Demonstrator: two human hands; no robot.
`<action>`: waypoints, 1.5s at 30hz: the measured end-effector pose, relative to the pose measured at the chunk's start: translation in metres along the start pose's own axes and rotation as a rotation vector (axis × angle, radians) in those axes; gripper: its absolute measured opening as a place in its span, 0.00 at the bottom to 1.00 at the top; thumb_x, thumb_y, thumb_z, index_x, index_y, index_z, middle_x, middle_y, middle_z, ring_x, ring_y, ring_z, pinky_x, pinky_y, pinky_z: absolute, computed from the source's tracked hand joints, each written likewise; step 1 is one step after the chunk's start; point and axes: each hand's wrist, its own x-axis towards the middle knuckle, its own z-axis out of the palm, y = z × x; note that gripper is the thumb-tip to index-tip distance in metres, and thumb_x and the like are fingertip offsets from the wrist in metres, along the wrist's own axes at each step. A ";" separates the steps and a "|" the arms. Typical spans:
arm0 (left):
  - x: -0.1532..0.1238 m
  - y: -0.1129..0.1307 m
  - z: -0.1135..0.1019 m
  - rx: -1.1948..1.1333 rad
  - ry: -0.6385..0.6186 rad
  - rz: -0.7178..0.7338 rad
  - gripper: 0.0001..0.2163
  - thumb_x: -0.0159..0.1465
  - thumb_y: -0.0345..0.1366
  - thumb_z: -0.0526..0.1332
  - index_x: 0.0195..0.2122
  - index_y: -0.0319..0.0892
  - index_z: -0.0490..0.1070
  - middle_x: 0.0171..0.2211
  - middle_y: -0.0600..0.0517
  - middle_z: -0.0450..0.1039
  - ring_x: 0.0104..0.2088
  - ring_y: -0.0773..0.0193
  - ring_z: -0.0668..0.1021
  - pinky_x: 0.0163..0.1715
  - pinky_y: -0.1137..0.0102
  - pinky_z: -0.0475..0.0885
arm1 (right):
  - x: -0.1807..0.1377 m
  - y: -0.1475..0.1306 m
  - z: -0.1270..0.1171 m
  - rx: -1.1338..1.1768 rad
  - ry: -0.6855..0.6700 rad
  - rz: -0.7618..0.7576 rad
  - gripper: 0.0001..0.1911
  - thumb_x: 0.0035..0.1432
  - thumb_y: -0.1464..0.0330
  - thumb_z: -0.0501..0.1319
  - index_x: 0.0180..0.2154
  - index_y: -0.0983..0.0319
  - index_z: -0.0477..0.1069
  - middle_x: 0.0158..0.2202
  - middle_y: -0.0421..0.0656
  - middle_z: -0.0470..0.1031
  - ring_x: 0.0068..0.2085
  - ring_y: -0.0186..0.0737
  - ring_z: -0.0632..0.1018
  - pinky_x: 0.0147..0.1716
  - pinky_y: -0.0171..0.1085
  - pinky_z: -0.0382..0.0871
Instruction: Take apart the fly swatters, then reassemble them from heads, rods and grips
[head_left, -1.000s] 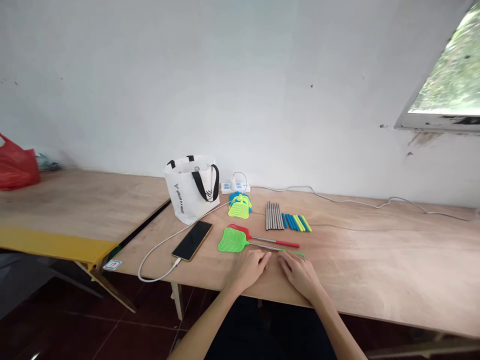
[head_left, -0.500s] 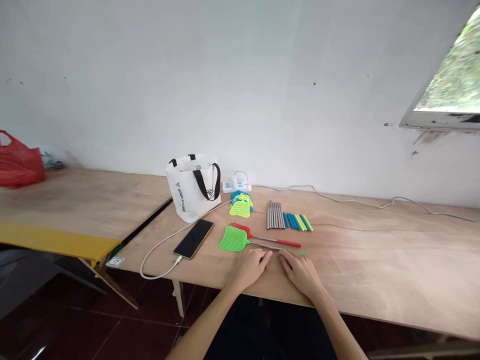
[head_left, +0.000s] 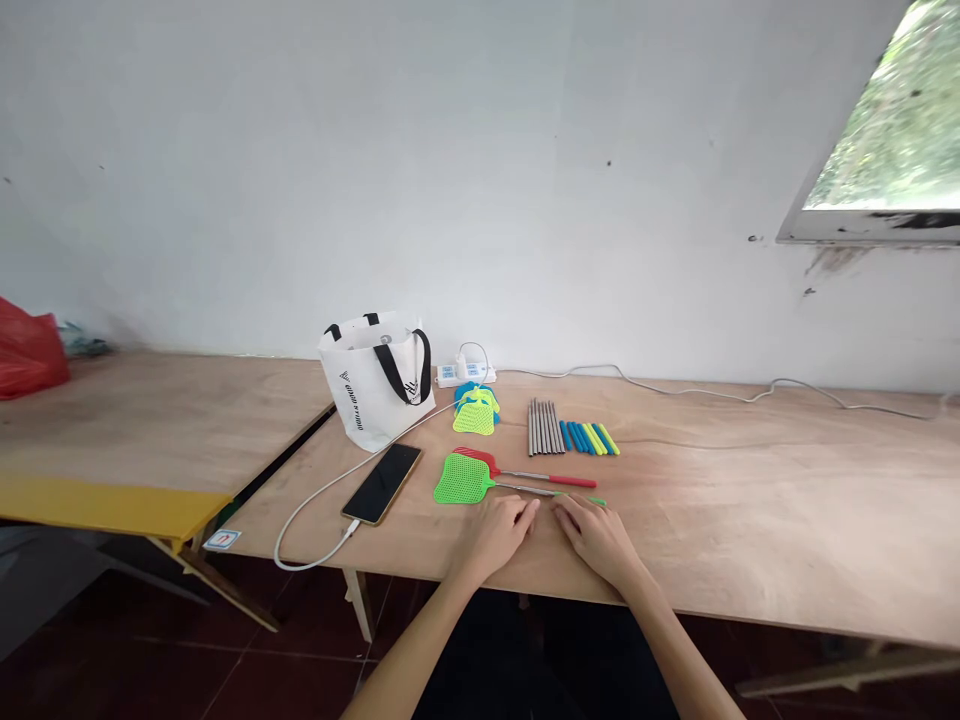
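My left hand [head_left: 498, 532] rests on the wooden table near its front edge, fingers loosely bent and nothing held. Beside it my right hand [head_left: 598, 538] lies palm down, fingers extended, just below the handle of a green fly swatter [head_left: 463, 480]; whether it touches that handle is unclear. Behind the green one lies a red fly swatter [head_left: 574, 482], its head partly covered. Further back are several metal rods [head_left: 545, 428] in a row, and several blue and yellow handle sleeves [head_left: 590, 438] right of them. Yellow and blue swatter heads [head_left: 475, 411] form a pile.
A black phone [head_left: 382, 484] on a white charging cable [head_left: 315, 505] lies to the left. Behind it stands a white tote bag [head_left: 375, 385] with black handles. A power strip [head_left: 466, 374] sits against the wall. A gap separates this table from another table [head_left: 187, 400].
The camera view has turned slightly, so the scene sits a little further left. Both hands and the things on the table keep their places.
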 end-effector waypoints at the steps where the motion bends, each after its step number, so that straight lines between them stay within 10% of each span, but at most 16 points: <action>1: 0.000 0.000 0.000 -0.001 -0.004 -0.002 0.27 0.75 0.48 0.48 0.23 0.43 0.72 0.26 0.50 0.77 0.29 0.60 0.76 0.34 0.67 0.62 | 0.000 0.000 0.000 0.003 0.006 0.000 0.18 0.72 0.65 0.46 0.45 0.55 0.75 0.42 0.43 0.81 0.40 0.42 0.81 0.36 0.35 0.66; 33: -0.001 -0.005 0.005 0.058 0.009 -0.023 0.27 0.76 0.46 0.48 0.23 0.43 0.73 0.27 0.52 0.77 0.31 0.62 0.77 0.35 0.68 0.62 | -0.002 0.022 0.009 -0.150 0.225 0.003 0.14 0.71 0.64 0.51 0.51 0.55 0.71 0.54 0.46 0.74 0.54 0.48 0.75 0.56 0.50 0.64; 45: -0.001 -0.006 0.005 0.078 0.005 -0.024 0.25 0.76 0.45 0.48 0.23 0.43 0.72 0.27 0.53 0.78 0.30 0.62 0.78 0.33 0.68 0.60 | -0.001 0.026 0.012 0.085 0.244 -0.056 0.15 0.73 0.65 0.48 0.49 0.55 0.73 0.47 0.46 0.74 0.47 0.45 0.77 0.46 0.43 0.74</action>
